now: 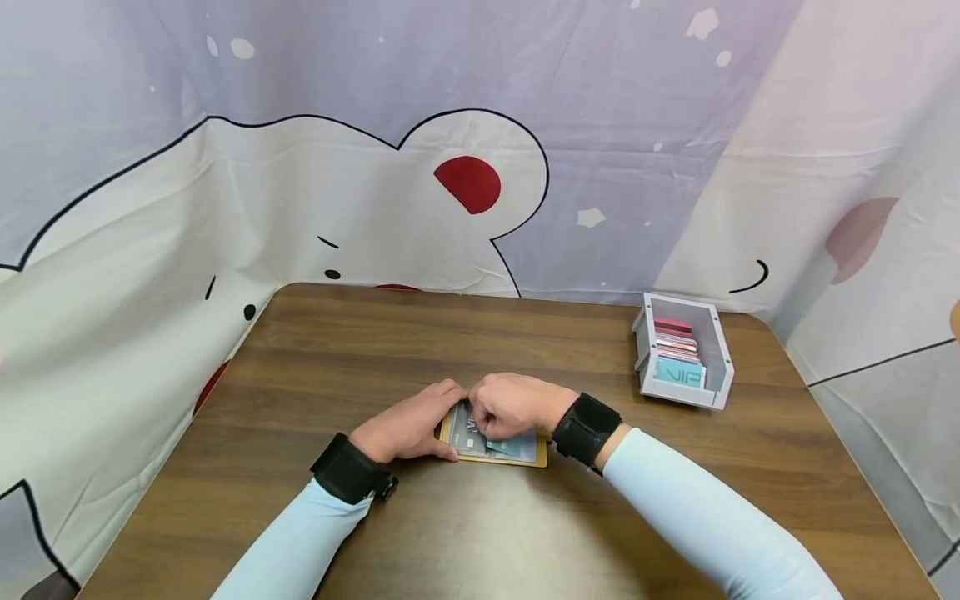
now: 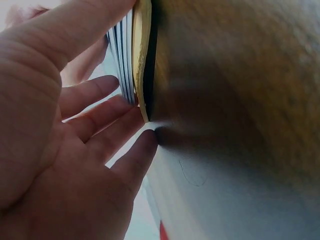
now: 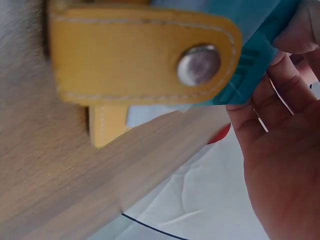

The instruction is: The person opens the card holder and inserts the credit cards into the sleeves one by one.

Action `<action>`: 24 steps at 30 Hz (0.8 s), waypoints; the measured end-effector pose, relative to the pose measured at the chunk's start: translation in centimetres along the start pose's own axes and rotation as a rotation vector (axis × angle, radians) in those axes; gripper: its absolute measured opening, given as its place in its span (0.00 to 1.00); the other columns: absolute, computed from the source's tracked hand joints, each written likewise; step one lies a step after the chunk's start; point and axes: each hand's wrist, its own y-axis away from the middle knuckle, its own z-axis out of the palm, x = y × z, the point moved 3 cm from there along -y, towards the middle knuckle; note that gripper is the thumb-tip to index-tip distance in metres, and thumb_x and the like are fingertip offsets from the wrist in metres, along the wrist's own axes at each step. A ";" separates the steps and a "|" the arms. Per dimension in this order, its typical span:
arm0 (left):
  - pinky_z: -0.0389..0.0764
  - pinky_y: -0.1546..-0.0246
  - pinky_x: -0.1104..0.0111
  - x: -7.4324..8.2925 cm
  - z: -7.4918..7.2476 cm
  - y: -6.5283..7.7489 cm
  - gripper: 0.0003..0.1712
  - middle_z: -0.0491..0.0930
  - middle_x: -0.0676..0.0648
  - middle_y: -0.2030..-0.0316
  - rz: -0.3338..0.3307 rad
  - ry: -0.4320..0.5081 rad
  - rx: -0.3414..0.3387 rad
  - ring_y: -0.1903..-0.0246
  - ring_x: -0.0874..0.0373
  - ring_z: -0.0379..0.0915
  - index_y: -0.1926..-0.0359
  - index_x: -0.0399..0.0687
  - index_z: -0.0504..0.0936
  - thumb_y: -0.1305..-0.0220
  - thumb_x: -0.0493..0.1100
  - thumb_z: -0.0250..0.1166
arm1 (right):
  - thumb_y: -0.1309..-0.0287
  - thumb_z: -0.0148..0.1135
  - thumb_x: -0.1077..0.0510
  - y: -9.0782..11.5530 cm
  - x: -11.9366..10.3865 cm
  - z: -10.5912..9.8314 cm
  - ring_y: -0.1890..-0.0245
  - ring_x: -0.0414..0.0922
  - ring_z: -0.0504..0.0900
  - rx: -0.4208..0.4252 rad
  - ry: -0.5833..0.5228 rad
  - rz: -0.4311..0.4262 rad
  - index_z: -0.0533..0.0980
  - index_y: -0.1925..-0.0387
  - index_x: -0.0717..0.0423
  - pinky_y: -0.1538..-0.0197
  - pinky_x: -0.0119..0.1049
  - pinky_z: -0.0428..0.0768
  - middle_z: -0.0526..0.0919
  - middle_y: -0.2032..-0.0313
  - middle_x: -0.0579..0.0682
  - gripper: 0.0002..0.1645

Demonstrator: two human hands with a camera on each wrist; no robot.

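Observation:
A yellow card holder (image 1: 542, 454) with clear sleeves lies on the table. My left hand (image 1: 411, 423) grips its left side, thumb at the near edge and fingers at the far edge. In the left wrist view, the stacked sleeves (image 2: 122, 57) show edge-on beside the yellow cover (image 2: 142, 55). My right hand (image 1: 521, 407) is over the holder and pinches a teal card (image 1: 501, 447), which lies against the sleeves. The right wrist view shows this teal card (image 3: 237, 85) behind the holder's strap (image 3: 120, 57), which has a metal snap. My right fingertips are partly hidden.
At the back right of the wooden table (image 1: 360, 333) stands a grey box (image 1: 686, 402) with several upright cards (image 1: 678, 350), a teal one in front. A patterned cloth (image 1: 600, 167) hangs behind the table. Black bands circle both wrists.

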 end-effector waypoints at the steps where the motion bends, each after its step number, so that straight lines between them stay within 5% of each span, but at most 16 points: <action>1: 0.73 0.34 0.59 0.0 0.0 0.0 0.48 0.71 0.49 0.39 -0.007 0.005 -0.003 0.39 0.56 0.68 0.30 0.46 0.68 0.46 0.55 0.80 | 0.48 0.63 0.66 0.1 0.1 0.0 0.73 0.34 0.69 -0.006 -0.012 0.011 0.80 0.84 0.45 0.67 0.23 0.67 0.73 0.74 0.38 0.15; 16: 0.72 0.33 0.59 -0.1 0.1 -0.1 0.50 0.71 0.48 0.37 -0.025 -0.009 -0.012 0.38 0.56 0.68 0.28 0.44 0.67 0.46 0.55 0.80 | 0.49 0.66 0.65 0.4 0.8 0.2 0.72 0.33 0.70 -0.047 -0.027 0.076 0.77 0.84 0.44 0.64 0.23 0.66 0.71 0.80 0.32 0.15; 21: 0.72 0.33 0.60 -0.2 0.2 -0.1 0.50 0.70 0.49 0.37 -0.041 -0.015 -0.015 0.38 0.57 0.68 0.28 0.45 0.67 0.46 0.55 0.80 | 0.50 0.66 0.66 0.9 0.7 0.4 0.70 0.34 0.71 -0.029 -0.010 0.062 0.77 0.85 0.44 0.65 0.25 0.69 0.72 0.75 0.36 0.15; 24: 0.72 0.33 0.59 -0.2 0.2 0.0 0.50 0.70 0.49 0.36 -0.042 -0.011 -0.020 0.38 0.56 0.68 0.27 0.46 0.67 0.45 0.56 0.79 | 0.49 0.66 0.64 1.5 0.6 0.3 0.64 0.35 0.72 0.006 0.012 0.042 0.83 0.80 0.44 0.56 0.29 0.76 0.76 0.70 0.38 0.11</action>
